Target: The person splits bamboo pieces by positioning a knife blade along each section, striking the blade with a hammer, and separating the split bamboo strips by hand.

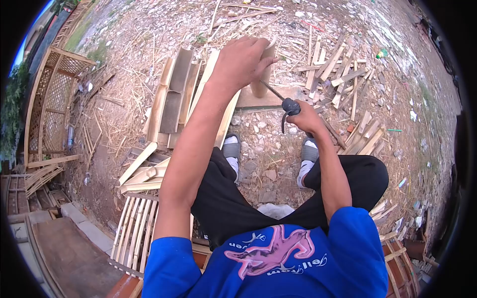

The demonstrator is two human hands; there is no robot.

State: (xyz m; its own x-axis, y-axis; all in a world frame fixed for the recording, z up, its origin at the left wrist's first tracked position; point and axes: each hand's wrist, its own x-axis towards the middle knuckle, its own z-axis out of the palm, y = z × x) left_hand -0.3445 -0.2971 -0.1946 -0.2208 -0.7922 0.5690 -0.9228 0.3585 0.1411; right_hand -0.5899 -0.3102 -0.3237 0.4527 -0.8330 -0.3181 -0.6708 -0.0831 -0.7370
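Observation:
An upright length of bamboo (260, 88) stands on a flat wooden board (248, 99) in front of my feet. My left hand (243, 60) is closed around its upper part, with the fingertips partly hidden behind it. In my right hand (305, 120) is a knife (290, 106) with a dark wrapped handle and a loose strap hanging down. Its thin blade points up and left and reaches the bamboo's right side; whether it touches or cuts in, I cannot tell.
Split bamboo halves (178, 89) lie to the left, and a heap of bamboo strips (343, 69) to the right. More cut pieces (365, 134) sit near my right knee. A slatted bamboo frame (135, 231) is at lower left. Stones and debris cover the ground.

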